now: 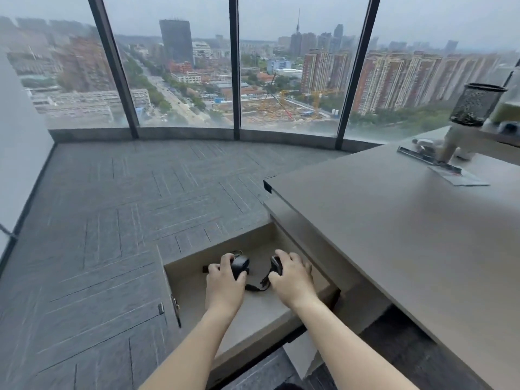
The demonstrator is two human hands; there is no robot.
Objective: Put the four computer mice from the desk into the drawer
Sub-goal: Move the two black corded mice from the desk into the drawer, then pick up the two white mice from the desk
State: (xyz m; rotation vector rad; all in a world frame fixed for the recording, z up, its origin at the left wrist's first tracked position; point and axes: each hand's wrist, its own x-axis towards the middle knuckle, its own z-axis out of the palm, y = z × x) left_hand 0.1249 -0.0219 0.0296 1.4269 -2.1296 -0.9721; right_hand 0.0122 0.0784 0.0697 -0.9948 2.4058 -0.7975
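The drawer (253,319) is pulled out below the desk's left end. Both hands are down inside it. My left hand (225,280) grips a black mouse (240,264) near the drawer's back. My right hand (292,277) grips another black mouse (275,263), mostly hidden under the fingers. A black cable (257,287) with a plug lies on the drawer floor between the hands. I cannot tell whether other mice lie under the hands.
The grey desk (394,235) stretches to the right; at its far end stand a mesh pen holder (474,104), a white post (450,142) and a ruler-like strip (427,157). Carpet floor (126,206) lies to the left, windows beyond.
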